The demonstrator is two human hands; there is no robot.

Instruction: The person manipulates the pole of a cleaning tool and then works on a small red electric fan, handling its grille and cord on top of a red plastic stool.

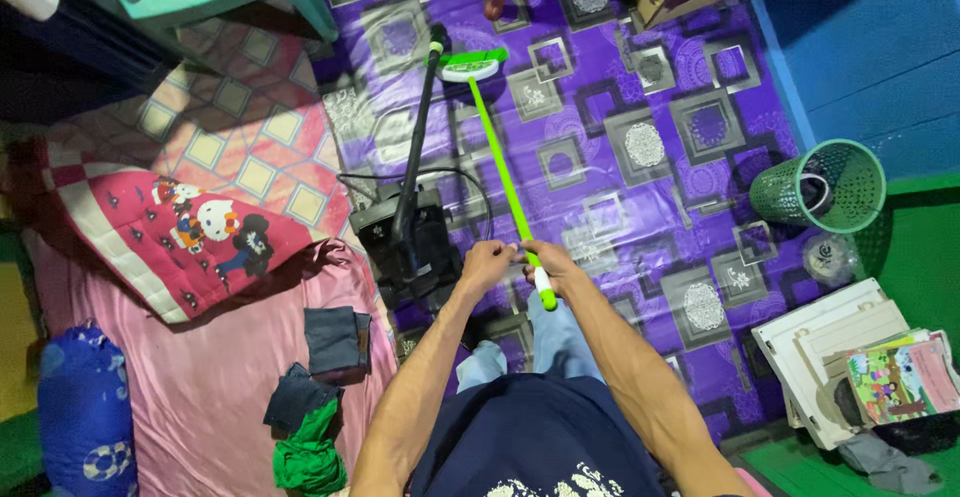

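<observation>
- The right hand (553,262) has its grip clamped around the green mop handle (505,182), just above the white end cap at the near end of the shaft.
- The left hand (487,262) sits just beside the right grip, fingers curled together at the same part of the handle; whether it clamps the shaft or only touches it cannot be told.
- From the grip, the handle runs away from the person and slightly to the left, ending at the flat green-and-white mop head (474,63), which lies on the purple patterned floor covering (640,87).
- Just to the left of the grip stands a black floor appliance (405,237) with a black pole rising from it; its top end lies near the mop head.
- To the right of the grip, well apart, a green mesh basket (825,187) lies tilted on the floor.
- Further right and nearer the person, a stack of white boards and a colourful picture book (900,377) rest on the floor.
- To the left of the grip, a pink bed sheet (200,397) carries folded dark clothes (335,339) and a green cloth (305,452).
</observation>
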